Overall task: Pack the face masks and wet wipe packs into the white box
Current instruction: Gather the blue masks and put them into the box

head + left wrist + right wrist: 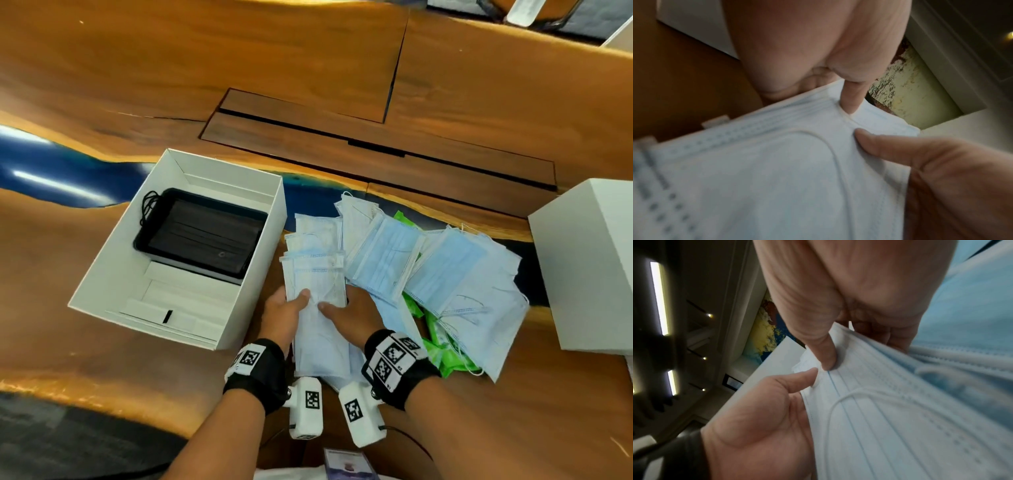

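Observation:
Both hands hold one stack of light blue face masks (317,284) just right of the open white box (253,274). My left hand (297,301) pinches the stack's left side, thumb on top, and the fingers under it are hidden. My right hand (330,308) pinches its right side the same way. The left wrist view shows my left thumb pressing the mask stack (777,178). In the right wrist view the mask stack (900,418) lies under my right thumb. More blue masks (445,274) lie spread to the right over green wet wipe packs (442,359).
Inside the white box sits a black tray with black masks (205,233), and white card inserts cover the box's near end. A white lid or second box (589,267) stands at the right. The wooden table (308,68) has a dark recessed panel behind the masks.

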